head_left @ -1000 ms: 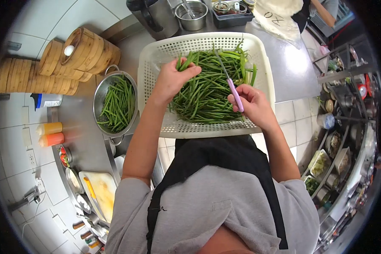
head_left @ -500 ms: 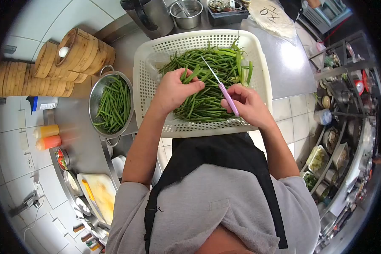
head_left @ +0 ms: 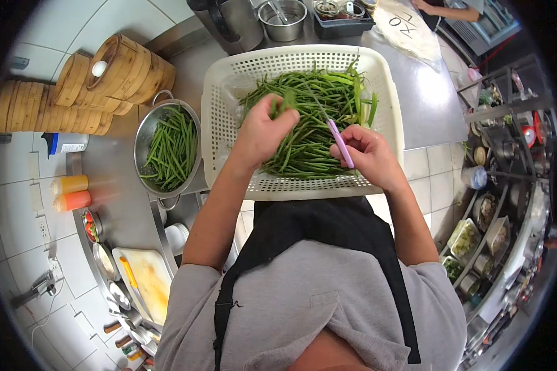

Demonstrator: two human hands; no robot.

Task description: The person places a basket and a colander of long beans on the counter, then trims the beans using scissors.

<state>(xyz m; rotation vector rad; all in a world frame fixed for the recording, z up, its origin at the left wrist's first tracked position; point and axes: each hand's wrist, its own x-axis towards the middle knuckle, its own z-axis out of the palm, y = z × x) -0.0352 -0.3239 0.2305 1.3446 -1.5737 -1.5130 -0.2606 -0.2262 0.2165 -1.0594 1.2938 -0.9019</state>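
Note:
My left hand (head_left: 263, 135) is closed round a few green beans (head_left: 289, 99), held above the heap of beans; their ends are blurred. In my right hand (head_left: 368, 154) is what looks like a pair of scissors (head_left: 340, 143) with lilac handles, seen nearly edge-on. Its thin blade points up and left toward the left hand. Beneath both hands, long green beans (head_left: 303, 151) fill a white perforated plastic basket (head_left: 395, 123). To the left stands a steel colander (head_left: 138, 145) with shorter-looking green beans (head_left: 170, 148) in it.
Bamboo steamers (head_left: 133, 71) are stacked at the left wall. A metal jug (head_left: 226, 28) and a steel pot (head_left: 283, 21) stand behind the basket. A cutting board (head_left: 158, 284) with a yellow-handled knife lies lower left. Shelving (head_left: 507, 108) lines the right; another person's arm (head_left: 445, 10) shows top right.
The left hand has lifted and turned slightly with its beans, which now blur. The view has shifted a little. Another person's arm has come further into sight at the top right.

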